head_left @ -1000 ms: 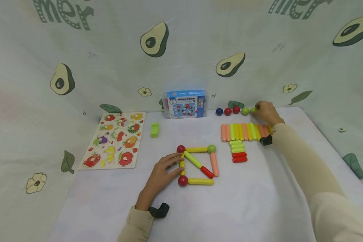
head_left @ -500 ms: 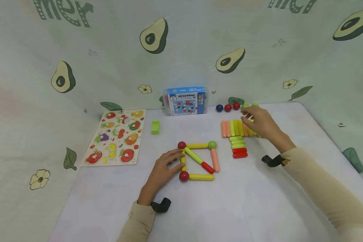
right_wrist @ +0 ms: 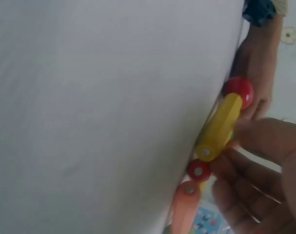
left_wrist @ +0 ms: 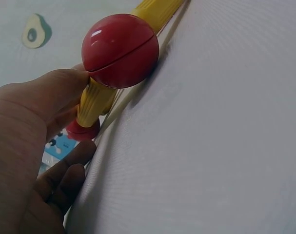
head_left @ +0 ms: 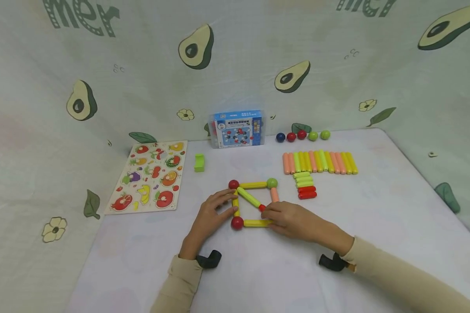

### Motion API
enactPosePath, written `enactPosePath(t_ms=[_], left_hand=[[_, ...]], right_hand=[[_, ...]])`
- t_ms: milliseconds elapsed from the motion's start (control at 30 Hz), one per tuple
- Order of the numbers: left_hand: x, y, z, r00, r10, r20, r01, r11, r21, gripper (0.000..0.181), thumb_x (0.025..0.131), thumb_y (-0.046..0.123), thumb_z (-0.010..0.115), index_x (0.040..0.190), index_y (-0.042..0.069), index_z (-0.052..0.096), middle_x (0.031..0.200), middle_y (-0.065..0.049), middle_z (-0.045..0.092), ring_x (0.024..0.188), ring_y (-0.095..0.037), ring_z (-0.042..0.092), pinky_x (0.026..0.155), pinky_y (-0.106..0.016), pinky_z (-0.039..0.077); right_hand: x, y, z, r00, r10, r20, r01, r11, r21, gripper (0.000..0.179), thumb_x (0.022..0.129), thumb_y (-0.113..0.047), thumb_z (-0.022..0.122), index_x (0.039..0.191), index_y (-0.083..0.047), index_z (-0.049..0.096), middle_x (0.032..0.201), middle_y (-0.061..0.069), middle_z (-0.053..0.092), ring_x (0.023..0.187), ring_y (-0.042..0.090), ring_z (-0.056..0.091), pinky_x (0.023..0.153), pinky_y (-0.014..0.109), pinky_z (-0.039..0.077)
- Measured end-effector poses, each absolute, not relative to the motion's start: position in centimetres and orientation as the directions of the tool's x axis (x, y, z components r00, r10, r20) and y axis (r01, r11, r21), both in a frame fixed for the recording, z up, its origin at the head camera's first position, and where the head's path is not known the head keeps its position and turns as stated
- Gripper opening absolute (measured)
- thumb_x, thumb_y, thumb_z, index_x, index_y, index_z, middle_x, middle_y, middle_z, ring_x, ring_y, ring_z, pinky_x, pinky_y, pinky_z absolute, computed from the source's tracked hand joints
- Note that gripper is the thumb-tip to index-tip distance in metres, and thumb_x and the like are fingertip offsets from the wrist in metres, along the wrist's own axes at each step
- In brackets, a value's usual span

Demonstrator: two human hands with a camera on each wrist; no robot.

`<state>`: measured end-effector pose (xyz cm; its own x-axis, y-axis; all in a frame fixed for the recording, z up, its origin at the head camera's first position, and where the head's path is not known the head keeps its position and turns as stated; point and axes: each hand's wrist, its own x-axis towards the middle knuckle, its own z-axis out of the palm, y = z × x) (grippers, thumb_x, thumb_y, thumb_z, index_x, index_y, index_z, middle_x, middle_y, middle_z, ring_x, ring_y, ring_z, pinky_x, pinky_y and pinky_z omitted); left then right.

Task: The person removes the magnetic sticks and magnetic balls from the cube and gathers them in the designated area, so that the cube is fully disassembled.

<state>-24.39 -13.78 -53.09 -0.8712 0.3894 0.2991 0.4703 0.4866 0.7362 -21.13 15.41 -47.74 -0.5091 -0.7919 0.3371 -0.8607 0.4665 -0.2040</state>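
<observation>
My left hand (head_left: 210, 214) holds the left yellow rod (head_left: 236, 209) of a four-sided rod-and-ball figure, thumb and finger at the rod. A red ball (head_left: 237, 223) joins that rod to the bottom yellow rod (left_wrist: 157, 10). At the lower right corner, my right hand (head_left: 295, 221) has its thumb beside the bottom rod's free end (right_wrist: 213, 146) and a fingertip by the red rod's end (right_wrist: 199, 171). The pink rod (right_wrist: 186, 209) ends close by, under the green ball (head_left: 272, 183). A light green rod (head_left: 248, 197) runs diagonally into the red one. No ball shows in my right hand.
Several coloured rods (head_left: 323, 161) lie in a row at right, with green and red rods (head_left: 306, 184) below. Loose balls (head_left: 291, 136) line the back edge. A blue box (head_left: 239, 130), a green block (head_left: 199, 162) and a fruit puzzle board (head_left: 146, 176) stand or lie leftward.
My right hand has come from the green balls at the back, over the rod row, to the figure's lower right corner. My left hand has stayed at the left yellow rod.
</observation>
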Motion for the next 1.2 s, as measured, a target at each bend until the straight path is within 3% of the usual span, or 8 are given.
enactPosePath(t_ms=[67, 200, 400, 567, 700, 867, 1033, 1200], left_hand=[[-24.4, -13.7, -53.2, -0.873, 0.388, 0.294, 0.466, 0.488, 0.738, 0.038, 0.092, 0.033, 0.074, 0.128, 0.020, 0.069, 0.143, 0.011, 0.054, 0.131, -0.014, 0.049, 0.096, -0.037, 0.050], [-24.4, -13.7, -53.0, -0.878, 0.382, 0.289, 0.458, 0.490, 0.742, 0.037, 0.092, 0.033, 0.074, 0.127, 0.020, 0.070, 0.143, 0.012, 0.054, 0.129, -0.012, 0.050, 0.095, -0.037, 0.051], [-24.5, -13.7, -52.8, -0.873, 0.385, 0.300, 0.469, 0.492, 0.733, 0.036, 0.092, 0.031, 0.074, 0.126, 0.019, 0.070, 0.142, 0.010, 0.055, 0.125, -0.011, 0.052, 0.094, -0.037, 0.051], [-24.6, -13.8, -52.7, -0.880, 0.386, 0.277, 0.449, 0.483, 0.752, 0.036, 0.092, 0.031, 0.074, 0.127, 0.020, 0.070, 0.143, 0.011, 0.054, 0.126, -0.008, 0.050, 0.096, -0.038, 0.050], [-24.4, -13.7, -52.9, -0.891, 0.376, 0.255, 0.425, 0.490, 0.761, 0.037, 0.092, 0.031, 0.074, 0.127, 0.022, 0.069, 0.143, 0.013, 0.054, 0.129, -0.007, 0.048, 0.097, -0.039, 0.049], [-24.2, -13.8, -52.7, -0.892, 0.371, 0.258, 0.427, 0.511, 0.746, 0.037, 0.092, 0.032, 0.075, 0.127, 0.022, 0.069, 0.143, 0.010, 0.054, 0.127, -0.010, 0.050, 0.096, -0.038, 0.050], [-24.3, -13.8, -52.5, -0.892, 0.375, 0.252, 0.424, 0.500, 0.756, 0.038, 0.092, 0.032, 0.075, 0.127, 0.022, 0.069, 0.144, 0.009, 0.054, 0.127, -0.009, 0.050, 0.097, -0.039, 0.050], [-24.1, -13.7, -52.7, -0.899, 0.368, 0.236, 0.404, 0.495, 0.769, 0.038, 0.092, 0.033, 0.074, 0.128, 0.022, 0.069, 0.144, 0.011, 0.053, 0.129, -0.008, 0.048, 0.098, -0.039, 0.049]], right_hand=[[-20.9, 15.1, -48.3, -0.477, -0.808, 0.345, -0.878, 0.453, -0.155, 0.035, 0.080, -0.016, 0.086, 0.111, -0.011, 0.072, 0.103, -0.001, 0.068, 0.093, 0.013, 0.063, 0.083, 0.026, 0.056], [-20.7, 14.8, -48.9, -0.473, -0.813, 0.338, -0.878, 0.467, -0.105, 0.037, 0.080, -0.013, 0.085, 0.114, -0.013, 0.070, 0.100, -0.003, 0.068, 0.090, 0.013, 0.060, 0.080, 0.026, 0.054], [-20.1, 14.5, -49.1, -0.482, -0.808, 0.338, -0.872, 0.480, -0.095, 0.042, 0.081, -0.008, 0.084, 0.120, -0.017, 0.071, 0.097, 0.000, 0.063, 0.090, 0.014, 0.055, 0.079, 0.022, 0.054], [-19.5, 14.3, -48.2, -0.488, -0.806, 0.336, -0.869, 0.484, -0.104, 0.037, 0.080, -0.008, 0.083, 0.115, -0.018, 0.074, 0.094, 0.000, 0.062, 0.088, 0.013, 0.053, 0.076, 0.019, 0.052], [-19.1, 15.4, -47.1, -0.555, -0.765, 0.326, -0.831, 0.493, -0.258, 0.038, 0.081, -0.006, 0.082, 0.116, -0.017, 0.074, 0.100, -0.002, 0.064, 0.091, 0.011, 0.054, 0.076, 0.018, 0.052], [-19.6, 17.6, -46.0, -0.717, -0.595, 0.363, -0.696, 0.589, -0.411, 0.043, 0.081, -0.006, 0.082, 0.122, -0.012, 0.072, 0.103, -0.005, 0.067, 0.091, 0.010, 0.059, 0.074, 0.027, 0.057], [-21.9, 19.2, -45.1, -0.853, -0.351, 0.385, -0.504, 0.745, -0.437, 0.035, 0.083, -0.007, 0.081, 0.116, 0.000, 0.071, 0.082, 0.001, 0.065, 0.070, 0.017, 0.057, 0.058, 0.030, 0.052], [-25.0, 20.2, -44.9, -0.908, -0.240, 0.343, -0.378, 0.823, -0.425, 0.030, 0.087, -0.010, 0.076, 0.114, 0.001, 0.070, 0.081, 0.006, 0.065, 0.068, 0.019, 0.055, 0.055, 0.028, 0.048]])
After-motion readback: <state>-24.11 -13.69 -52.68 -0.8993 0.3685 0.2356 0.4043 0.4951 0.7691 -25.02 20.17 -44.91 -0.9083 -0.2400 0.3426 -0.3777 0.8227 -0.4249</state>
